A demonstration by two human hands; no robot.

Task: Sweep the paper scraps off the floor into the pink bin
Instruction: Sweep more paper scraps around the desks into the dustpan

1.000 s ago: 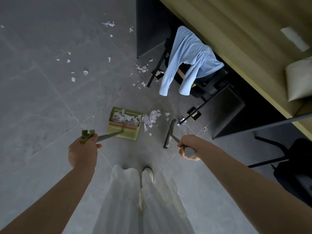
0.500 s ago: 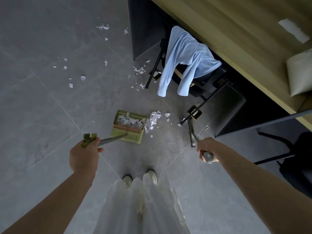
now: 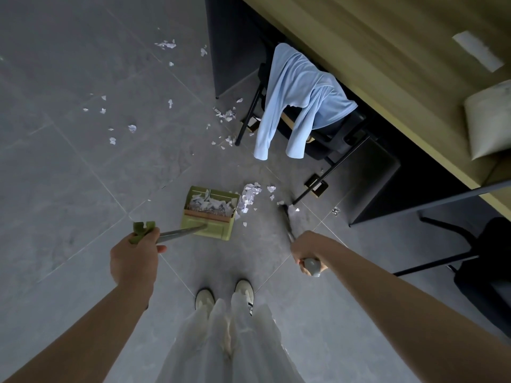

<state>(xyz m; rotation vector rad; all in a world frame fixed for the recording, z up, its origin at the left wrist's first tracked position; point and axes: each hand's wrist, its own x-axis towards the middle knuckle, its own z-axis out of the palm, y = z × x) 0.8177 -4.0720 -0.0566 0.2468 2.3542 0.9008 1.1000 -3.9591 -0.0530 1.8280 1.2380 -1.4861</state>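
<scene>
A green dustpan (image 3: 206,228) stands on the grey floor ahead of my feet, with white paper scraps inside it. My left hand (image 3: 135,255) grips the top of its long handle. A small heap of scraps (image 3: 249,196) lies just right of the pan. My right hand (image 3: 305,251) grips the grey handle of a broom, whose head (image 3: 290,214) blurs on the floor right of that heap. More scraps (image 3: 225,116) are scattered farther out, near the chair leg and across the tiles to the left. No pink bin is in view.
A black chair (image 3: 326,134) draped with a light blue shirt (image 3: 298,100) stands under a wooden desk (image 3: 387,64) at the upper right. Dark desk panels and metal legs reach down to the floor there. Another dark chair (image 3: 486,258) sits at the right edge.
My right hand has swung the broom from beside the dustpan out to the right, toward the chair leg. The left hand and the dustpan have stayed put.
</scene>
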